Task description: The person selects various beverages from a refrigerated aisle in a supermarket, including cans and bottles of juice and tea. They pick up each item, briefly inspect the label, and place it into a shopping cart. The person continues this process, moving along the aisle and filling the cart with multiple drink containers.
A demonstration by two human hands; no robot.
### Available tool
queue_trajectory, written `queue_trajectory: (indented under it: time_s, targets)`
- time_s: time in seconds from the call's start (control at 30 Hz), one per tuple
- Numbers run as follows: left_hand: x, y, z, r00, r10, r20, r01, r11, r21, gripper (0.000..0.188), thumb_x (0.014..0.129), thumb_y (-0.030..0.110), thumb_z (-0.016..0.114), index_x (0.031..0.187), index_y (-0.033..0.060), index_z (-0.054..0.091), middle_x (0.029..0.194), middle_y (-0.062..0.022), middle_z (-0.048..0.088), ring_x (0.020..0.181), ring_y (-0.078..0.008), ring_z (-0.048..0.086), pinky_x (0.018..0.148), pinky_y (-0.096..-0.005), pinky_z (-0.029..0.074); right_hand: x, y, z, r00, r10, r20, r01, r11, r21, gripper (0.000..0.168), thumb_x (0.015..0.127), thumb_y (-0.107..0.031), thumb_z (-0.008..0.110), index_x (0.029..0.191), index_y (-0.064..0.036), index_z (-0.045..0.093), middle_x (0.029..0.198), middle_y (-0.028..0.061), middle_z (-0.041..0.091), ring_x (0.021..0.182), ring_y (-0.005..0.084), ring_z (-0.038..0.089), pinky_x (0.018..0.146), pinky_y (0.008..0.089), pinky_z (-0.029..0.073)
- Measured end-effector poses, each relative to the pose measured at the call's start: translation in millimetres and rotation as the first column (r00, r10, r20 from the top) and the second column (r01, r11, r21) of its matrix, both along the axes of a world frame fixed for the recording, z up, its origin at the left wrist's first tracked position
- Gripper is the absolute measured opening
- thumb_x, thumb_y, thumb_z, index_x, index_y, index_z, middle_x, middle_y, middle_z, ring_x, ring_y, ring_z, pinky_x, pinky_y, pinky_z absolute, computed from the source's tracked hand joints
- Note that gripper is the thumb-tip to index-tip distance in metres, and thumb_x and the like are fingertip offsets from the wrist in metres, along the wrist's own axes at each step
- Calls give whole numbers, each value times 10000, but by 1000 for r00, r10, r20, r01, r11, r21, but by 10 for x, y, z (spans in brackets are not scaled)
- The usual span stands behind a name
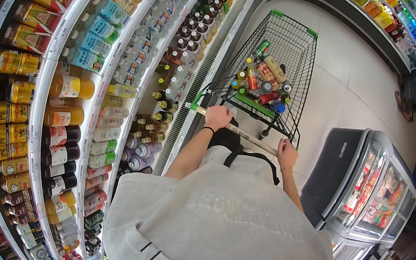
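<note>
My left hand (218,117) is wrapped around the pale handlebar (250,139) of a shopping cart, near its left end. Farther along the same bar, my right hand (287,154) grips the right end. Ahead of both hands is the cart's black wire basket (293,59) with green plastic corners. Inside lie several bottles and cans, among them a red-labelled bottle (251,75), a tall beige container (274,68), a green can (261,48), a red bottle (268,97) and a blue-capped bottle (278,106). Some of them overlap and are partly hidden.
Curved shelves (107,80) of bottled and canned drinks run along my left and round the far end. A glass-topped chest freezer (373,187) with packaged food stands close on the right. Tiled floor (347,84) extends right of the cart. Part of another person's foot (404,106) shows at right.
</note>
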State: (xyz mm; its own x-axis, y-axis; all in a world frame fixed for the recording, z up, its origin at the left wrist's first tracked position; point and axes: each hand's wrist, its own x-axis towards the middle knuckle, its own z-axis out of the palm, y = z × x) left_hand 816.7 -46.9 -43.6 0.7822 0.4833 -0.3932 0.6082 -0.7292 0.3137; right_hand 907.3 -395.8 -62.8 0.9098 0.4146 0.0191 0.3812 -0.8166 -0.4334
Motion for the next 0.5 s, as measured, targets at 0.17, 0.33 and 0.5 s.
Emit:
queue_trajectory:
  time_s: [0.17,0.33,0.5]
  targets:
    - [224,141,-28,999,40,-7,-40,999,5,390,895,376,528,846,84,781,861,-154,756,855,-358,728,753,-484,573,271,169,-29,999,22,-48,-24,998,-51,320,1044,-334,546,861,-99,661,707,116,700,655,346,683,586,473,510]
    - [491,292,7,998,65,4,-65,998,-8,383,895,368,532,852,80,782,847,-150,753,830,-364,723,747,-477,580,571,307,-137,993,70,-92,-78,994,-76,342,1054,-343,517,879,-100,682,758,143,712,705,364,692,610,485,516]
    - [789,491,-121,998,64,25,-63,998,-18,346,894,358,551,860,100,779,839,-151,751,832,-358,726,744,-479,574,868,565,-27,977,64,-204,-89,990,-114,388,1064,-369,477,874,-106,690,776,145,719,747,371,699,640,502,518]
